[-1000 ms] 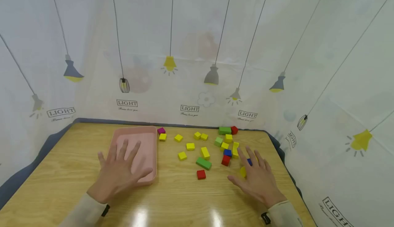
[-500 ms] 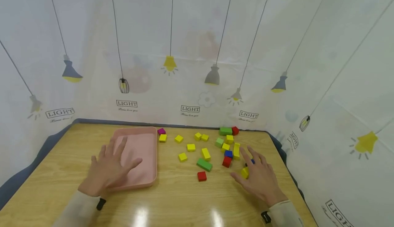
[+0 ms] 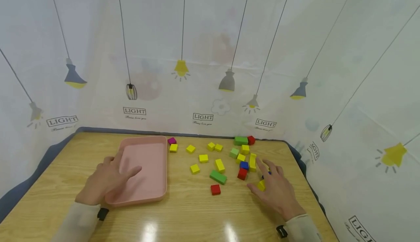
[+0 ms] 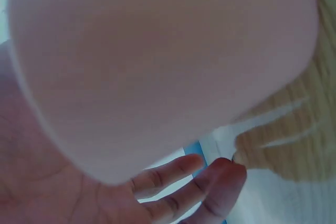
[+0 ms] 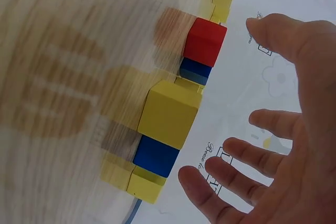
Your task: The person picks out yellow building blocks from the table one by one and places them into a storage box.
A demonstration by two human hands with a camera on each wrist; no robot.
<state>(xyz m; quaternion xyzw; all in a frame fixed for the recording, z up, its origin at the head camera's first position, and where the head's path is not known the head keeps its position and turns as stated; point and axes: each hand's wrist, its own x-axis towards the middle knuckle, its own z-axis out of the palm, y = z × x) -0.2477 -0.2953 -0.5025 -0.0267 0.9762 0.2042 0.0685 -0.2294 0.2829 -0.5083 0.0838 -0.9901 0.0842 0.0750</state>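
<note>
On the counter, leftmost, the left hand overlaps the tray's left edge, grip apart, contact unclear. Next come a green block and others, scattered; then the right hand, grip apart, near a yellow block and a blue block.

- I have an open lane of tabletop on the near side, between the pink tray and the right grip.
- The tray's raised rim obstructs a low sideways pass for the left grip; I can't tell whether they touch.
- From above, I could enter the tray freely.
- A yellow cube sits beneath the right grip, while a red cube, blue block and long yellow block crowd its left.
- Beyond the tabletop's far edge, the printed backdrop stops me.
</note>
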